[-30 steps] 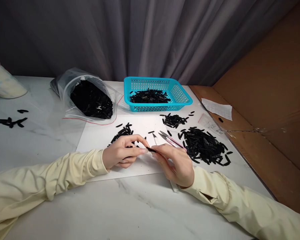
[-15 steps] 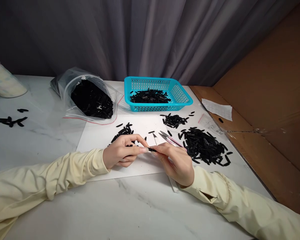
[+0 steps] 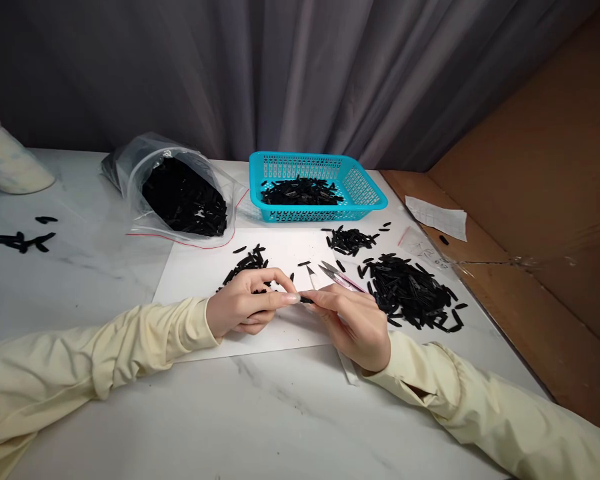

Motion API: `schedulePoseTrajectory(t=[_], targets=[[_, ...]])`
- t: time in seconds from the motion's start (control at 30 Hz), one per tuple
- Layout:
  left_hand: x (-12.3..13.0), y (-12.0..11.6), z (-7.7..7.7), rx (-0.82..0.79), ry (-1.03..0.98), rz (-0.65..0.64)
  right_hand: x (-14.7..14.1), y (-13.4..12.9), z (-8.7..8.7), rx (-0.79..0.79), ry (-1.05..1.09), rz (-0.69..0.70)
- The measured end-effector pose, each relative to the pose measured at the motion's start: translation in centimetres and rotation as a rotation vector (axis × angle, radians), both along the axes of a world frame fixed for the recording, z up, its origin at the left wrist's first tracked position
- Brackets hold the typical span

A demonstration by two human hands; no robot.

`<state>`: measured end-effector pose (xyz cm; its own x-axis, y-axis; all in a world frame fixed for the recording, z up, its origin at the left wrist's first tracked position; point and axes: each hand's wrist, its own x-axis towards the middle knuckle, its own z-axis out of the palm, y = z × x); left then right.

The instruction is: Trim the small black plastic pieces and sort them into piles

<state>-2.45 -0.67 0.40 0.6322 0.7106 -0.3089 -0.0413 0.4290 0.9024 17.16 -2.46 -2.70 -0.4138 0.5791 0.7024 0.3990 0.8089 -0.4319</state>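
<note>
Between my fingertips, over the white sheet (image 3: 270, 337), is a small black elongated piece (image 3: 306, 300). My left hand (image 3: 253, 300) pinches its left end between thumb and forefinger. Thumb and forefinger of my right hand (image 3: 353, 323) close on its other end, so most of the piece is hidden. Behind the left hand lies a small pile of similar black pieces (image 3: 247, 265), partly covered by it. A pair of thread snips (image 3: 343, 277) with pink handles and a pointed white-handled tool (image 3: 313, 277) lie just beyond the right hand.
A turquoise basket (image 3: 325, 215) holding black pieces stands at the back, beside an open zip bag (image 3: 137, 213) full of them. A large pile (image 3: 410, 290) and a smaller pile (image 3: 350, 240) lie to the right. Cardboard (image 3: 530, 167) borders the right side; a bottle (image 3: 13, 163) stands far left.
The pinched piece shows a little less between the fingertips, and both hands have shifted very slightly to the right in view. Otherwise the grip looks the same.
</note>
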Motion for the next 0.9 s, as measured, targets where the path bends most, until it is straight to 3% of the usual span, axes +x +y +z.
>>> schedulePoseTrajectory(t=[0.17, 0.27, 0.47, 0.6, 0.77, 0.9], targets=[[0.2, 0.0, -0.3, -0.008, 0.013, -0.008, -0.2, -0.1, -0.1, 0.024, -0.024, -0.001], [0.2, 0.0, -0.3, -0.001, 0.004, 0.011, 0.0, 0.2, 0.8, 0.096, -0.115, -0.023], [0.3, 0.1, -0.1, -0.023, 0.0, 0.07, 3.0, 2.6, 4.0, 0.392, -0.733, 0.01], [0.4, 0.4, -0.2, -0.025, 0.007, 0.077, 3.8, 3.0, 4.3, 0.557, -1.076, 0.112], [0.3, 0.4, -0.3, -0.024, 0.007, 0.092, 2.8, 2.9, 3.7, 0.696, -1.155, 0.199], [0.3, 0.3, -0.3, -0.033, 0.02, 0.095, 3.1, 3.4, 4.5, 0.591, -1.139, 0.262]])
